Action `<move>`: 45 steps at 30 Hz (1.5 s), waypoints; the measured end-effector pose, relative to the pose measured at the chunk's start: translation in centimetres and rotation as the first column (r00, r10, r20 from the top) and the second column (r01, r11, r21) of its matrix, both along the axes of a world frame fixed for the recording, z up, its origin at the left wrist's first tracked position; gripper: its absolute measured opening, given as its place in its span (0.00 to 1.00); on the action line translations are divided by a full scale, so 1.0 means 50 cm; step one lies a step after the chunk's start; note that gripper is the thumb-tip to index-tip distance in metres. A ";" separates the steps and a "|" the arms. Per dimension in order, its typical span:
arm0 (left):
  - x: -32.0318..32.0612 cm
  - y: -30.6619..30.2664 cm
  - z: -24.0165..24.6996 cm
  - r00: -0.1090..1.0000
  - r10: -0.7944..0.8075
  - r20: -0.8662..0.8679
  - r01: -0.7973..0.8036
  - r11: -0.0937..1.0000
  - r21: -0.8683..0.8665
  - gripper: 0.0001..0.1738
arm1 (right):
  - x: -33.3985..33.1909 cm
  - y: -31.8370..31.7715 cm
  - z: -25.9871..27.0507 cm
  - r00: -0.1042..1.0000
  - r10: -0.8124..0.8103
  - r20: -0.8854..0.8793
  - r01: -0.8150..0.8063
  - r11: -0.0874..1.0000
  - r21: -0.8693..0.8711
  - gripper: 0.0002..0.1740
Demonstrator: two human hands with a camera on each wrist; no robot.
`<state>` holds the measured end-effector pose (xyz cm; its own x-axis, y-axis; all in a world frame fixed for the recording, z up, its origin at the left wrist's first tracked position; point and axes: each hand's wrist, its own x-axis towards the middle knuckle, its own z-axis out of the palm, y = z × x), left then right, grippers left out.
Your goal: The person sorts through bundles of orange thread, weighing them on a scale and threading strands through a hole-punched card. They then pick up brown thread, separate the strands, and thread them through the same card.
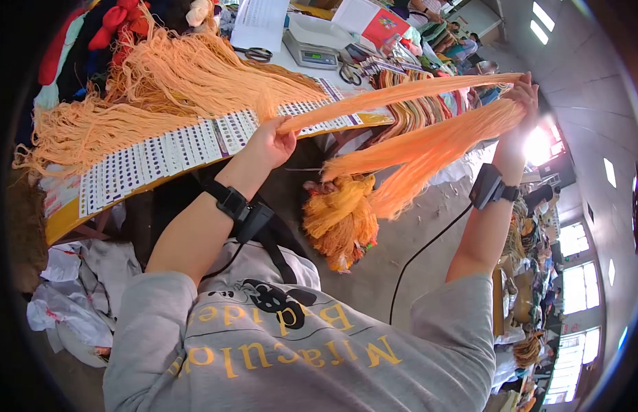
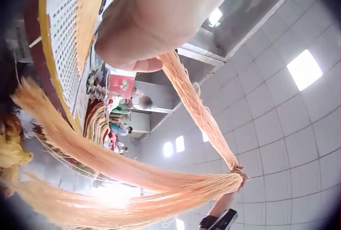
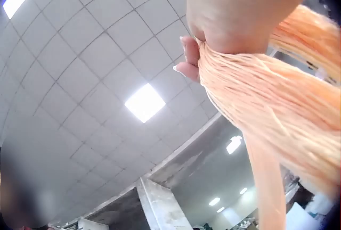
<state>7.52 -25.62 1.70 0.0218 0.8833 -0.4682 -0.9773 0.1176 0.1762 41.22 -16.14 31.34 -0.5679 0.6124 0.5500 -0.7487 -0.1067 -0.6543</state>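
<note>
A long hank of light orange thread is stretched between both hands. The left hand pinches one strand bundle near the table's edge. Raised at the upper right, the right hand grips the hank's gathered end, and loose tails hang back down from it toward the lower left. In the left wrist view a taut bundle runs from the left hand to the right hand. The right wrist view shows thread fanning out of the right hand's grip.
Orange thread lies over a table with dotted cards along its yellow edge. Behind are a scale, scissors and papers. A darker orange bundle hangs below the hank. Plastic bags lie lower left.
</note>
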 end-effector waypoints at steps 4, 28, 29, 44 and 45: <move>0.028 -0.007 -0.020 0.973 -0.140 -0.182 0.147 0.989 0.030 0.06 | 0.046 0.045 0.009 0.847 -0.508 0.157 0.467 0.852 0.235 0.23; 0.081 0.063 -0.198 0.869 -0.343 -0.358 0.228 0.917 -0.326 0.14 | 0.028 -0.004 -0.047 0.779 -0.625 0.052 0.499 0.668 0.552 0.27; 0.063 0.053 -0.210 0.805 -0.448 -0.388 0.352 0.889 -0.294 0.19 | 0.031 0.006 -0.082 0.717 -0.690 0.100 0.538 0.640 0.549 0.25; 0.067 -0.144 0.121 0.296 -0.429 -0.853 0.932 0.324 0.161 0.22 | -0.220 -0.233 -0.258 -0.029 -0.155 0.988 -0.279 0.950 0.140 0.13; 0.056 -0.150 0.122 0.357 -0.548 -0.756 0.923 0.329 0.197 0.20 | -0.209 -0.228 -0.261 0.056 -0.285 0.957 -0.283 0.915 0.289 0.13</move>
<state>10.32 -33.12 7.78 0.7576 0.6388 -0.1341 -0.2156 0.4389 0.8723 30.77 -27.53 18.31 -0.7314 0.5646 -0.3825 0.6149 0.3035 -0.7278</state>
